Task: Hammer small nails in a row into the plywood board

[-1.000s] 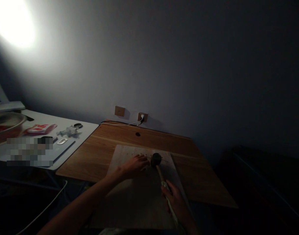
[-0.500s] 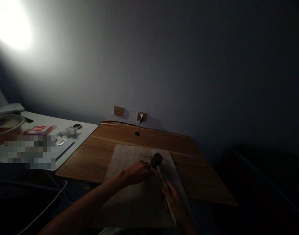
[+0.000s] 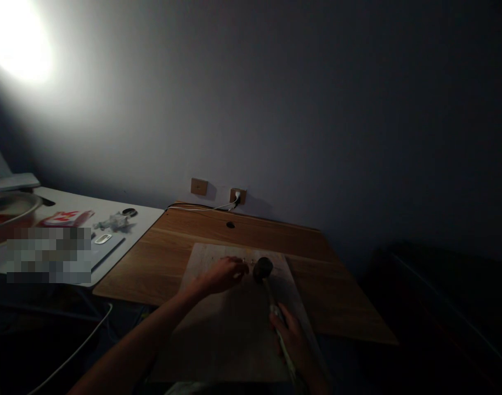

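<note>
A pale wooden board lies on the brown desk, with a row of small nails standing near its far edge. My right hand is wrapped round the handle of a mallet, whose dark, round head rests on or just over the board at the right end of the row. Over the row's middle, my left hand has its fingers curled together beside the nails. Its fingertips are dim, and anything pinched in them is hidden. The hand also covers part of the row.
On the white table at left are a red-and-white packet, a crumpled plastic bag and a large bowl. Cables run along the back of the desk to a wall socket. A white cable hangs at lower left.
My left hand has moved left and away from me, from in front of the mallet head up to the row of nails. My right hand and the mallet have hardly moved.
</note>
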`<state>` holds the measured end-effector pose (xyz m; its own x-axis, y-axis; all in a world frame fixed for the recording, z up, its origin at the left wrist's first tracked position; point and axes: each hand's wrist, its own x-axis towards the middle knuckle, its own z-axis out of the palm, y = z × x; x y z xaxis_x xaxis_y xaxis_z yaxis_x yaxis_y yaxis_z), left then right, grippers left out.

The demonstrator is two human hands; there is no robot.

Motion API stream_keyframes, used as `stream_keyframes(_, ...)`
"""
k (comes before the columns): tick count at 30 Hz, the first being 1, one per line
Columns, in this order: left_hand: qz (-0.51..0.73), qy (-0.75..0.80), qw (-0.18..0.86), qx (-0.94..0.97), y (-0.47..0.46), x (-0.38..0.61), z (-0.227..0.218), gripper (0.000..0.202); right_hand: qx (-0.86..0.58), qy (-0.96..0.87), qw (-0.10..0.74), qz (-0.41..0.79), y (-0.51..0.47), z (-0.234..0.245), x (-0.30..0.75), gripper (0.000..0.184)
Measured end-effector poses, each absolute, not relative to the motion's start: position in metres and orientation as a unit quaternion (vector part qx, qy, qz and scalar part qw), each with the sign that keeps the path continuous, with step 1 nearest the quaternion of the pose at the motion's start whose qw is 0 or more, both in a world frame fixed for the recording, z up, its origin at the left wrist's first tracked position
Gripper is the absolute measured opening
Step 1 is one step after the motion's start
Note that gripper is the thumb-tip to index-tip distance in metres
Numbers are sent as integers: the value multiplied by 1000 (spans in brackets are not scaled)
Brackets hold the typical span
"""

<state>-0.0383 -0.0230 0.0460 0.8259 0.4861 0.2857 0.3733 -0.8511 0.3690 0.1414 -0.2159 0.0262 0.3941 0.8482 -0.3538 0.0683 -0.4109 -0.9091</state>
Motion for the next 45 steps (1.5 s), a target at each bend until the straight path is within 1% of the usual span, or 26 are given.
stream_keyframes(4,268,382,227,855,6,-51,30,25,-711,-314,443,447,-214,23,142,68)
stream_keyframes(6,285,421,242,826,15,-55,22,25,-706,-318,446,449,-214,21,143,67)
stream_keyframes(15,338,416,293,792,23,-61,5,16,-710,-329,433,448,-213,28,140,66)
stream_keyframes(18,327,415,279,802,25,-61,3,14,-710,-328,433,448,-213,31,139,67)
stream_keyframes(25,310,394,208,840,18,-58,9,17,-705,-333,441,445,-215,31,140,64)
stream_keyframes(31,307,381,201,848,17,-59,7,17,-703,-331,435,456,-211,36,136,68)
stream_keyframes(35,321,371,195,849,18,-59,5,17,-676,-383,445,445,-197,39,130,64)
stream_keyframes(38,320,378,208,843,16,-59,7,16,-661,-417,435,447,-181,41,123,59)
stream_keyframes(40,322,390,226,833,14,-60,8,19,-650,-438,428,450,-171,42,118,54)
stream_keyframes(45,328,388,286,812,14,-60,6,41,-635,-458,429,451,-154,43,106,43)
